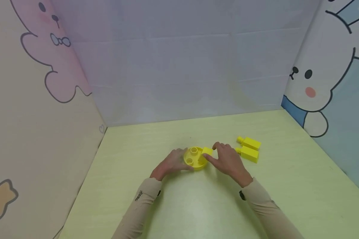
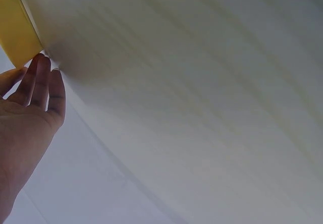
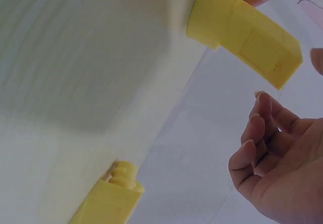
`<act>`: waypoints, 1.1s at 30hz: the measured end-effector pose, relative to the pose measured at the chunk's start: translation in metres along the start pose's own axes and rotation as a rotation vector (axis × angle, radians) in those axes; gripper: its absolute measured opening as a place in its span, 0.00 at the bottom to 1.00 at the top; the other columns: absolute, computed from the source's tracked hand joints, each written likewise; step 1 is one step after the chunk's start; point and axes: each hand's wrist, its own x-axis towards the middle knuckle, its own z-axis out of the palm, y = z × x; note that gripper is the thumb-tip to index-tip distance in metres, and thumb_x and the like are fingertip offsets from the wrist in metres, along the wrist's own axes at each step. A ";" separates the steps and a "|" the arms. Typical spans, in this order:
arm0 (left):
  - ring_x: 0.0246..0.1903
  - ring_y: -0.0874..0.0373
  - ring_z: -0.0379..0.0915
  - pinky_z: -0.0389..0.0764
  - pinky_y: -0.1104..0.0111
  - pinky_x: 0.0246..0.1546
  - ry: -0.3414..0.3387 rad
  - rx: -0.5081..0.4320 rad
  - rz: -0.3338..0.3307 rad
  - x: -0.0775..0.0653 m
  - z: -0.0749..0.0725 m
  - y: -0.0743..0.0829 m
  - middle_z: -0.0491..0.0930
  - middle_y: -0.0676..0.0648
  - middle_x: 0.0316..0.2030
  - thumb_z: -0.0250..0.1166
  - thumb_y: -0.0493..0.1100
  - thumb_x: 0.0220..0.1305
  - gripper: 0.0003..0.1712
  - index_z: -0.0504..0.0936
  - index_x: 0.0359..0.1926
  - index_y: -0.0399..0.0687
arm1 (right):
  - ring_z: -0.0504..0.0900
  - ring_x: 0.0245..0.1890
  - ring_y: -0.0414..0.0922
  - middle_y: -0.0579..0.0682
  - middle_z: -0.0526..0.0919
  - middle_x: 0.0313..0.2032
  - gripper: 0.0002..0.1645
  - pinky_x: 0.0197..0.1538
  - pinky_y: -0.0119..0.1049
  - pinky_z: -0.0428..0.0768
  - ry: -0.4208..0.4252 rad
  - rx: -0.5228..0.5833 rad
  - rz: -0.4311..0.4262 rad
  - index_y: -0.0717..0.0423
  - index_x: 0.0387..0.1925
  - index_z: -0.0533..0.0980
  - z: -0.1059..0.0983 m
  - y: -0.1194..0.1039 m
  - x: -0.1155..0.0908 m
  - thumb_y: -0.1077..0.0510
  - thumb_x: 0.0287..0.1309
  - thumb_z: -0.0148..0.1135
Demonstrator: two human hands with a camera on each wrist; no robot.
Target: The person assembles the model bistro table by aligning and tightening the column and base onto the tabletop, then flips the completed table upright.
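Note:
A round yellow plastic piece (image 1: pixel 194 167) with ring-shaped sockets lies on the table in the head view. My left hand (image 1: pixel 177 160) grips its left edge, with fingers behind and thumb in front. One yellow rectangular block (image 3: pixel 265 45) stands up from the round piece on its right side. Around that block my right hand (image 1: pixel 228 160) is spread, thumb and fingers on opposite sides. The right wrist view shows gaps between the block and the bent fingers (image 3: pixel 247 156). In the left wrist view, fingertips meet the yellow edge at top left.
Two more yellow blocks with threaded-looking knobs, a rear block (image 1: pixel 251 143) and a front block (image 1: pixel 249 154), lie right of my right hand. Cartoon-printed walls stand left and right, and a plain pale wall (image 1: pixel 182 73) closes the back of the table (image 1: pixel 197 212).

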 end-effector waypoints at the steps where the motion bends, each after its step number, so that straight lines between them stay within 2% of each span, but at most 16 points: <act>1: 0.63 0.42 0.69 0.68 0.49 0.64 -0.001 -0.002 0.001 0.000 0.000 0.000 0.73 0.34 0.65 0.77 0.61 0.56 0.58 0.62 0.76 0.33 | 0.74 0.30 0.50 0.52 0.77 0.29 0.33 0.30 0.43 0.74 -0.013 0.026 0.031 0.64 0.50 0.77 -0.001 0.004 -0.001 0.37 0.67 0.65; 5: 0.65 0.41 0.67 0.67 0.48 0.65 -0.009 -0.014 -0.012 -0.001 0.000 -0.001 0.71 0.34 0.67 0.77 0.61 0.56 0.59 0.61 0.77 0.33 | 0.75 0.33 0.52 0.55 0.78 0.32 0.32 0.33 0.46 0.75 -0.017 0.094 0.127 0.67 0.54 0.76 -0.010 0.027 -0.009 0.40 0.72 0.60; 8: 0.65 0.41 0.66 0.66 0.48 0.66 -0.014 -0.026 -0.018 -0.001 0.000 -0.001 0.71 0.34 0.67 0.76 0.62 0.56 0.59 0.60 0.77 0.34 | 0.77 0.38 0.59 0.63 0.79 0.39 0.29 0.37 0.52 0.77 0.032 0.074 0.172 0.70 0.53 0.75 -0.020 0.054 -0.018 0.45 0.72 0.60; 11: 0.65 0.42 0.66 0.67 0.48 0.65 -0.019 -0.029 -0.015 -0.001 0.001 -0.002 0.70 0.35 0.67 0.76 0.62 0.57 0.60 0.60 0.78 0.34 | 0.74 0.44 0.67 0.72 0.76 0.46 0.30 0.41 0.59 0.76 0.059 0.023 0.240 0.75 0.54 0.73 -0.031 0.081 -0.027 0.48 0.71 0.60; 13: 0.64 0.42 0.67 0.67 0.49 0.65 -0.022 -0.029 -0.015 -0.001 0.001 -0.001 0.71 0.35 0.67 0.76 0.63 0.57 0.60 0.59 0.78 0.34 | 0.71 0.47 0.71 0.76 0.73 0.49 0.33 0.43 0.62 0.74 0.031 -0.009 0.295 0.77 0.56 0.71 -0.039 0.095 -0.033 0.48 0.70 0.60; 16: 0.64 0.42 0.66 0.67 0.48 0.65 -0.022 -0.029 -0.018 -0.002 0.000 -0.001 0.70 0.35 0.67 0.75 0.63 0.57 0.60 0.59 0.78 0.34 | 0.68 0.49 0.73 0.79 0.70 0.50 0.36 0.46 0.65 0.73 -0.082 -0.036 0.356 0.79 0.58 0.68 -0.048 0.111 -0.039 0.48 0.70 0.60; 19: 0.65 0.42 0.66 0.66 0.48 0.65 -0.020 -0.039 -0.023 -0.002 -0.001 0.000 0.70 0.34 0.67 0.76 0.63 0.57 0.60 0.60 0.77 0.34 | 0.67 0.49 0.73 0.79 0.69 0.51 0.35 0.47 0.65 0.73 -0.196 -0.032 0.394 0.79 0.58 0.68 -0.051 0.119 -0.041 0.49 0.69 0.61; 22: 0.65 0.42 0.66 0.66 0.48 0.65 -0.023 -0.051 -0.029 -0.003 -0.001 -0.001 0.70 0.35 0.68 0.76 0.63 0.57 0.60 0.60 0.77 0.34 | 0.67 0.49 0.72 0.79 0.69 0.51 0.33 0.48 0.65 0.73 -0.253 -0.025 0.411 0.78 0.58 0.69 -0.050 0.123 -0.041 0.50 0.68 0.61; 29: 0.65 0.44 0.66 0.66 0.50 0.66 -0.031 -0.036 -0.049 -0.002 0.001 0.000 0.70 0.37 0.68 0.76 0.63 0.56 0.60 0.60 0.78 0.36 | 0.69 0.49 0.71 0.77 0.71 0.50 0.33 0.49 0.65 0.74 -0.254 -0.014 0.387 0.76 0.59 0.70 -0.046 0.123 -0.036 0.50 0.69 0.62; 33: 0.64 0.44 0.66 0.67 0.50 0.65 -0.022 -0.039 -0.049 -0.002 -0.001 0.001 0.71 0.36 0.67 0.77 0.62 0.56 0.60 0.61 0.77 0.35 | 0.74 0.38 0.60 0.68 0.76 0.41 0.33 0.39 0.52 0.76 -0.202 0.071 0.331 0.75 0.55 0.72 -0.046 0.118 -0.034 0.48 0.68 0.64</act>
